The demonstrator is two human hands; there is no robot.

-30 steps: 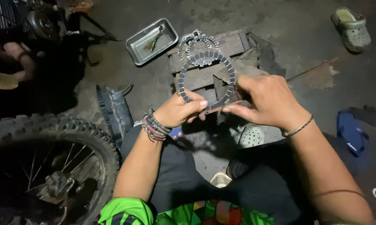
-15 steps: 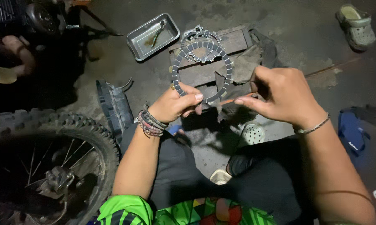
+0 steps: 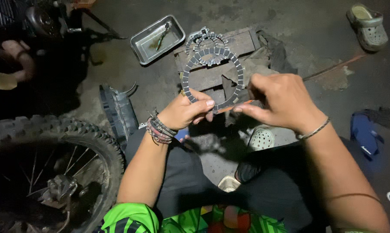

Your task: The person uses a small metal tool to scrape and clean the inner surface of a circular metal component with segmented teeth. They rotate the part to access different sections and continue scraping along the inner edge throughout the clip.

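- My left hand (image 3: 187, 113) was closed in a pinch, thumb and fingers on the lower left edge of the segmented friction ring (image 3: 212, 77), holding it upright.
- My right hand (image 3: 281, 101) was closed on the ring's lower right edge, also gripping a thin orange-tipped tool (image 3: 229, 106) laid against it.
- Just beyond both hands, more rings (image 3: 205, 39) lay on a wooden block (image 3: 242, 43).
- Farther out, left of them, stood a metal tray (image 3: 158, 39).
- A knobby tyre (image 3: 52, 133) sat beside my left forearm.

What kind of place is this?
Probably a motorbike repair spot: a knobby spoked wheel lies on the stained concrete floor, beside a metal parts tray, and the hands hold a clutch friction ring.
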